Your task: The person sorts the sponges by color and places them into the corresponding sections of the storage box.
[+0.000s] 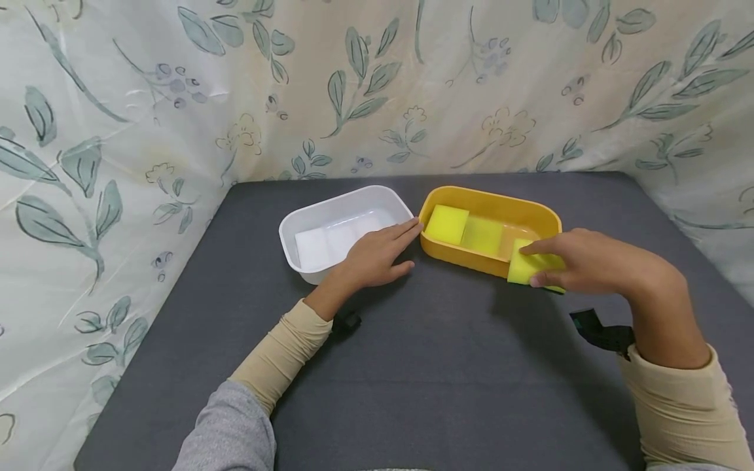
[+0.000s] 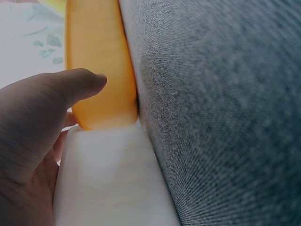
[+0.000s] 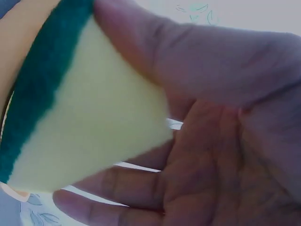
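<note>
My right hand [image 1: 607, 265] pinches a yellow sponge [image 1: 527, 265] over the front right rim of the yellow tub [image 1: 465, 256]. The right wrist view shows this sponge [image 3: 94, 108] between thumb and fingers, with a dark green scouring layer [image 3: 49, 77] on one side. Two more yellow sponges [image 1: 448, 224] lie inside the yellow tub at its left. My left hand [image 1: 379, 255] lies with straight fingers over the right end of the white tub [image 1: 353, 196], fingertips at the yellow tub's left end. White blocks [image 1: 313, 247] sit inside the white tub.
Both tubs stand side by side on a dark grey cloth-covered table [image 1: 424, 366], close to its back edge. A leaf-patterned curtain [image 1: 365, 85] hangs behind and along the sides. Each wrist wears a black camera mount [image 1: 603, 332].
</note>
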